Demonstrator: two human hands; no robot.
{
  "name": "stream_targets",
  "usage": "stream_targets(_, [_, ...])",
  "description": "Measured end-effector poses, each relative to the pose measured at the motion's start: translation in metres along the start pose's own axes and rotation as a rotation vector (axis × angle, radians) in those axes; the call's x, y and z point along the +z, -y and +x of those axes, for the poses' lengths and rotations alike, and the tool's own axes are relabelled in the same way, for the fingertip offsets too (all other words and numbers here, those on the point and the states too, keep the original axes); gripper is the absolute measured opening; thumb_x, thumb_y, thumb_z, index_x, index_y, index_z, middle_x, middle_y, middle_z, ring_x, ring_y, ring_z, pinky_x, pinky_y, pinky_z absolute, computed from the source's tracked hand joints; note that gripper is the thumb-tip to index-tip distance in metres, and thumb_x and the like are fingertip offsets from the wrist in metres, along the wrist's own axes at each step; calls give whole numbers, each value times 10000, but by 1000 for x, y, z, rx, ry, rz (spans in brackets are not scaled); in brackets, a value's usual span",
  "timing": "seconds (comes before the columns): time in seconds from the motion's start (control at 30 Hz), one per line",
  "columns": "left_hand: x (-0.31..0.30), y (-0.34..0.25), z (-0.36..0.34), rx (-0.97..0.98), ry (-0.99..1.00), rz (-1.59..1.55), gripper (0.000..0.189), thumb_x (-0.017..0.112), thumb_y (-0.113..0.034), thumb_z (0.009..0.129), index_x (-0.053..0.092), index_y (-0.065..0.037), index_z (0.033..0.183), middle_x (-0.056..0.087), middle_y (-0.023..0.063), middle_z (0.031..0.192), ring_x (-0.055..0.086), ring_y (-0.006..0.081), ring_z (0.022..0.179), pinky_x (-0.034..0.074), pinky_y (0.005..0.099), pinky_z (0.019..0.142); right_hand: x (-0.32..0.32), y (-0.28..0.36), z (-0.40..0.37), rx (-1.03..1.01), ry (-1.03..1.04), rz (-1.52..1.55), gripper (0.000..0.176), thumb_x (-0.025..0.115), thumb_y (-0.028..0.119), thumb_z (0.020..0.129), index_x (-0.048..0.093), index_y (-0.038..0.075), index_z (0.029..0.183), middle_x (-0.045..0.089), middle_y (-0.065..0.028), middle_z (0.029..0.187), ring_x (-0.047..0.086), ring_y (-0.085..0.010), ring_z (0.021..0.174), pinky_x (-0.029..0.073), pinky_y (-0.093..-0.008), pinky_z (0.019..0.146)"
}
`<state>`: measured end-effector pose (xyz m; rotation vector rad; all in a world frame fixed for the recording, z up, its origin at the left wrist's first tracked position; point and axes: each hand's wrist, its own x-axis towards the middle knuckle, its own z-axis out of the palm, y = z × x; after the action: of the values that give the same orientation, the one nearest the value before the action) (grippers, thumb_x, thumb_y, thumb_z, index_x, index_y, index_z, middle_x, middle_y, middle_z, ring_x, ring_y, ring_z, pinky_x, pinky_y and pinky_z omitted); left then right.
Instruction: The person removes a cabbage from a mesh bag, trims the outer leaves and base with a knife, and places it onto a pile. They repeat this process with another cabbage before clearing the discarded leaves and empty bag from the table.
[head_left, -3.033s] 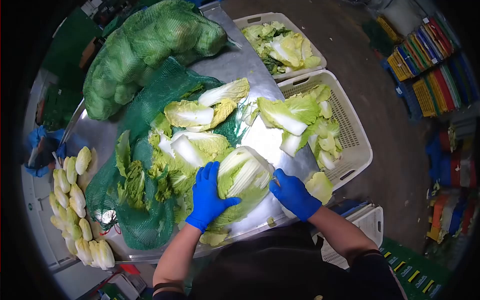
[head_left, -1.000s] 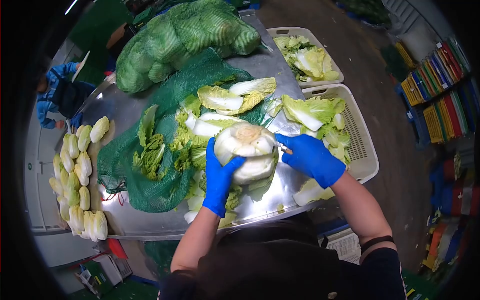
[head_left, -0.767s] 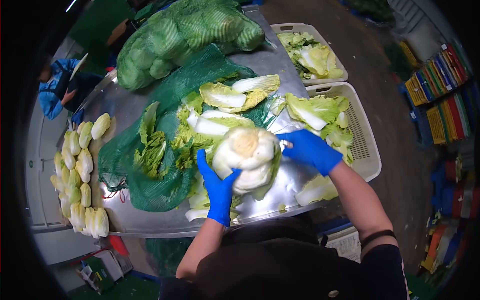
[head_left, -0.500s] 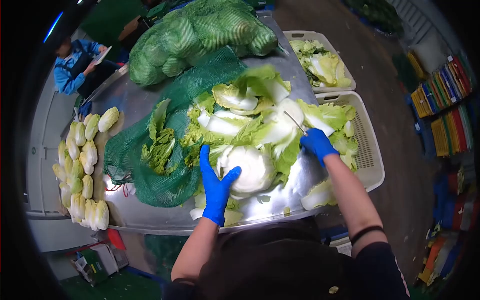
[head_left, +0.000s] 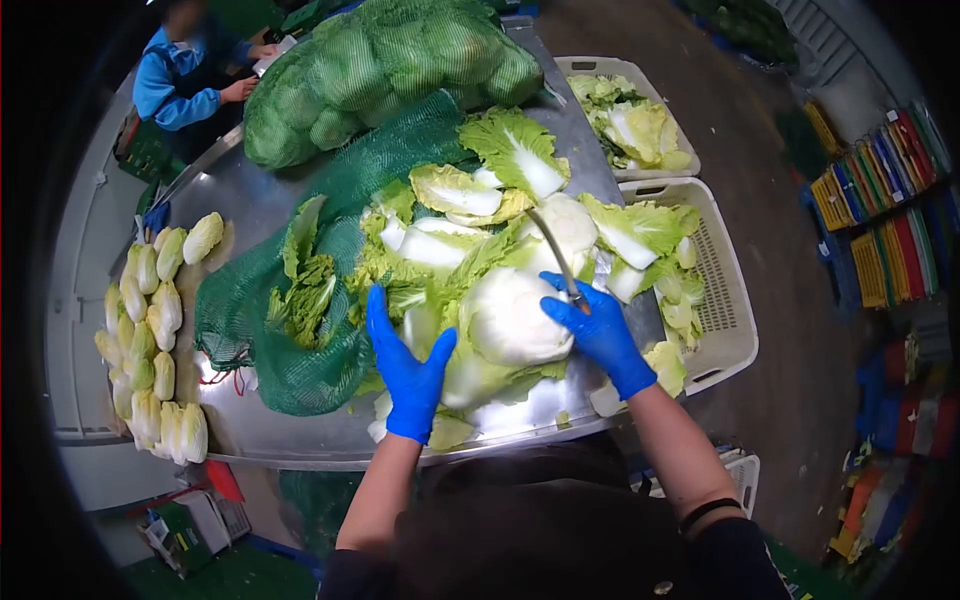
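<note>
A large Chinese cabbage (head_left: 518,318) lies on the metal table, its pale base turned up toward me. My left hand (head_left: 408,370), in a blue glove, is open just left of the cabbage, thumb spread from the fingers. My right hand (head_left: 598,330), also gloved in blue, is closed around the handle of a curved knife (head_left: 553,245) and rests against the cabbage's right side. The blade points up and away, passing in front of a second cabbage (head_left: 570,228). Loose outer leaves (head_left: 440,245) are strewn behind and beside the cabbage.
A net sack of cabbages (head_left: 390,75) stands at the back, with green netting (head_left: 300,370) spread at left. Trimmed small cabbages (head_left: 142,375) line the left end. Two crates (head_left: 738,300) with leaves adjoin the table's right side. A person in blue (head_left: 180,85) is at the far left.
My right hand has come left with the knife to the cabbage. My left hand has moved off the cabbage, which now sits farther right. The person at far left leans nearer the sack.
</note>
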<state>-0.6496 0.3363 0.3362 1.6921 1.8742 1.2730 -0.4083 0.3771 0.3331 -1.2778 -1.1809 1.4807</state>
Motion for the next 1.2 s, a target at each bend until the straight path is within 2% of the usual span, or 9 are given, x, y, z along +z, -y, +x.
stream_targets(0.13, [52, -38, 0, 113, 186, -87, 1192, 851, -277, 587, 64, -14, 1443, 173, 193, 1470, 192, 298, 1360, 148, 401, 1120, 10, 4, 5, 41, 53, -137, 516, 734, 341, 776, 602, 46, 1178, 649, -41, 960, 555, -98, 854, 461, -259, 798])
stream_targets(0.23, [58, -5, -36, -169, 282, -303, 1251, 854, -328, 575, 11, -3, 1440, 117, 211, 1482, 138, 314, 1377, 123, 408, 1126, 2, 11, 11, 59, 74, -167, 523, 735, 364, 767, 611, 43, 1161, 656, -55, 980, 567, -100, 865, 461, -262, 807])
stream_targets(0.3, [58, 30, -55, 35, 385, 156, 1270, 852, -345, 572, -10, 10, 1434, 71, 218, 1492, 119, 330, 1384, 108, 416, 1129, 0, 8, 15, 76, 59, -135, 517, 735, 359, 766, 614, 40, 1154, 658, -58, 984, 572, -101, 869, 462, -264, 807])
stream_targets(0.53, [32, -30, 2, 306, 426, -42, 1135, 848, -294, 582, 151, -30, 1438, 158, 205, 1486, 182, 357, 1367, 180, 435, 1114, 10, 1, 24, 39, 64, -212, 633, 765, 426, 696, 602, 25, 1159, 670, -102, 954, 609, -145, 837, 480, -294, 780])
stream_targets(0.6, [40, -22, 11, 313, 356, -38, 1115, 865, -273, 552, 212, -52, 1428, 251, 188, 1450, 267, 319, 1336, 253, 428, 1088, 21, 2, 13, -225, -41, -354, 668, 781, 436, 671, 597, 27, 1167, 664, -90, 892, 593, -127, 784, 483, -286, 740])
stream_targets(0.7, [43, -9, 13, -66, 432, -459, 1173, 887, -279, 484, 213, -32, 1412, 317, 175, 1389, 360, 294, 1270, 313, 399, 1062, 18, 8, 14, -72, 67, -311, 693, 785, 444, 662, 589, 26, 1179, 649, -73, 903, 565, -102, 807, 474, -265, 749])
stream_targets(1.03, [23, 50, 35, -195, 260, -664, 1034, 870, -223, 498, 339, -29, 1364, 466, 145, 1281, 471, 253, 1165, 395, 359, 996, 9, -26, 8, 68, -24, -47, 301, 743, 194, 754, 634, 55, 998, 633, -20, 944, 583, -105, 871, 480, -271, 792])
stream_targets(1.1, [15, 66, 44, -388, 204, -1080, 906, 805, -200, 582, 362, -34, 1354, 476, 144, 1288, 464, 279, 1183, 389, 400, 1008, -30, -56, 8, 155, -183, 95, 190, 692, 165, 788, 616, 93, 947, 609, -4, 876, 565, -85, 804, 480, -238, 675])
stream_targets(1.2, [7, 99, 33, -610, 104, -1467, 798, 730, -212, 659, 372, -43, 1351, 462, 143, 1322, 443, 311, 1214, 359, 456, 1036, -98, -48, 11, 237, -432, 387, 99, 647, 197, 807, 566, 142, 795, 452, 14, 526, 371, -61, 344, 274, -231, 293])
